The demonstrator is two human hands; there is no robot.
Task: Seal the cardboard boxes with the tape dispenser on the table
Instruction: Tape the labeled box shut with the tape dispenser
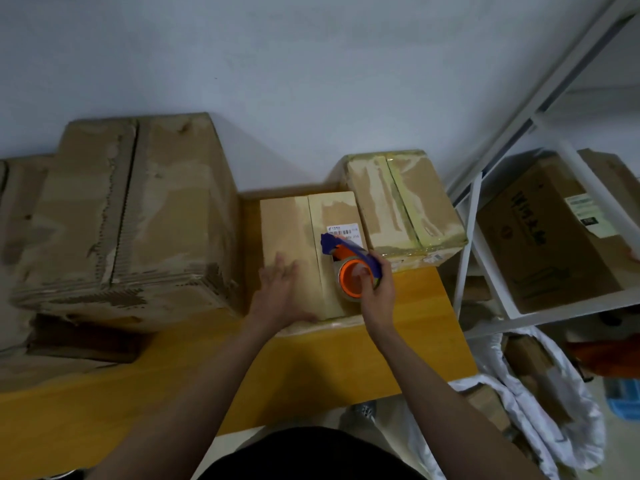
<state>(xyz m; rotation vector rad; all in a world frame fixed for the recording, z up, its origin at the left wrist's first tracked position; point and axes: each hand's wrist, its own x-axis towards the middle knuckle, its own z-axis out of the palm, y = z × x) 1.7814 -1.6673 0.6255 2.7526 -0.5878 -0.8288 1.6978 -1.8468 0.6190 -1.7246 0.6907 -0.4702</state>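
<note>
The tape dispenser with an orange hub, a clear tape roll and a purple frame (351, 268) is sitting on the near right part of the top of a small tan cardboard box with a white barcode label (304, 251), which is standing on the yellow wooden counter (138, 393). The right hand (377, 289) is gripping the dispenser, fingers curled round the purple frame and the roll. The left hand (280, 292) is lying flat with straight, spread fingers on the box's left flap, pressing it and gripping nothing. The dispenser's long axis is running from near right to far left, its purple blade end pointing far and left toward the box's centre seam and just touching the label's near edge. The seam itself is running near to far. Just beside the box on the far right, a taped cardboard box with yellowish strips (405, 206) is standing against the wall. To the left, a large worn cardboard box with torn corrugated edges (131, 209) is resting on flattened cardboard, close to the small box's left side. Off the counter's right end, a white metal shelf (485, 188) is carrying a brown printed carton (540, 237), and white plastic bags (540, 410) are lying below it.
</note>
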